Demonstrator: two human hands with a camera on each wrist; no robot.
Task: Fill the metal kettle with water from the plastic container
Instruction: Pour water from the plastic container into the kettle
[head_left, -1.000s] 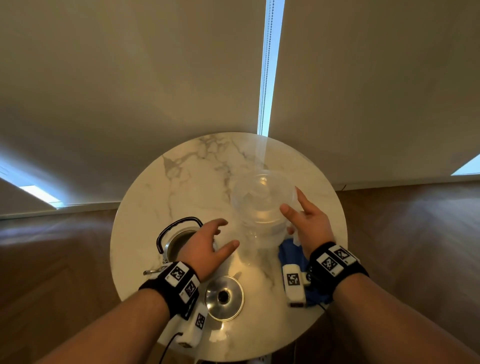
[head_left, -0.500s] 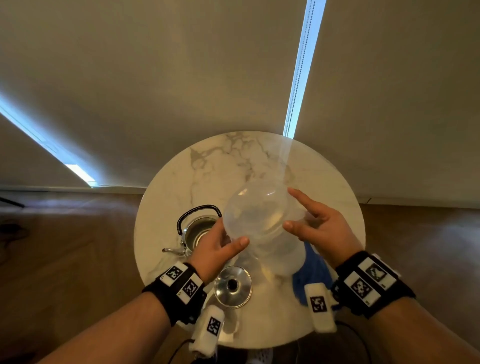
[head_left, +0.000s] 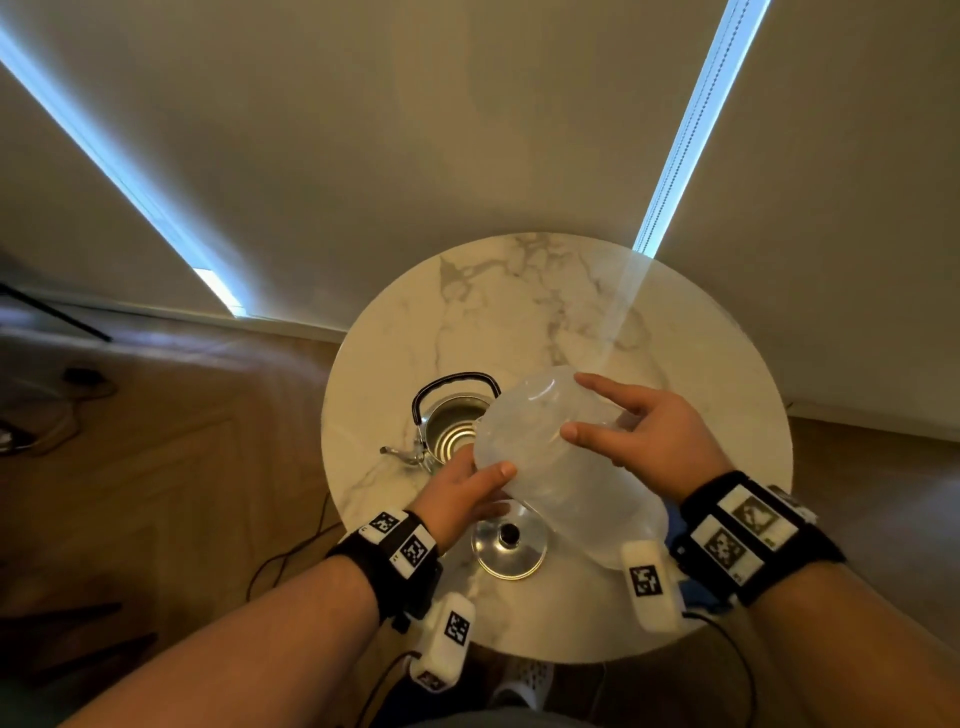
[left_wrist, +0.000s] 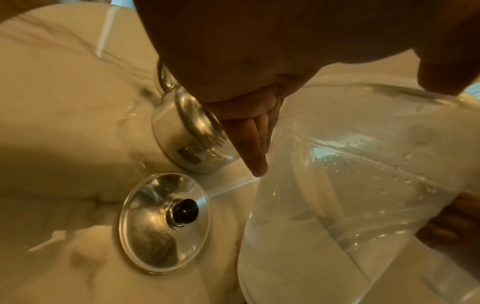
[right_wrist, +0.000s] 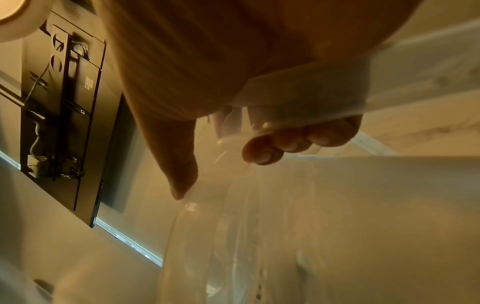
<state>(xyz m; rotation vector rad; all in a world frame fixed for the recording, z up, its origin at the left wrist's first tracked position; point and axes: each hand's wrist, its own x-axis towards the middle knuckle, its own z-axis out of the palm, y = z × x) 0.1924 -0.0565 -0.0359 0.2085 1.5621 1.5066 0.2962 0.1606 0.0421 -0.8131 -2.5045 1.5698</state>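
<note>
Overhead, translucent plastic container (head_left: 550, 457) tilts toward open metal kettle (head_left: 451, 428).

**Legible markings: none**

No readable text, brand or number in any view. Only coded signs: black-and-white square fiducial markers on the left wristband (head_left: 400, 543) at 7 o'clock, the right wristband (head_left: 743, 530) at 4 o'clock, and the white camera units (head_left: 648, 579) beneath. Small characters beside the markers are too small to read.
</note>
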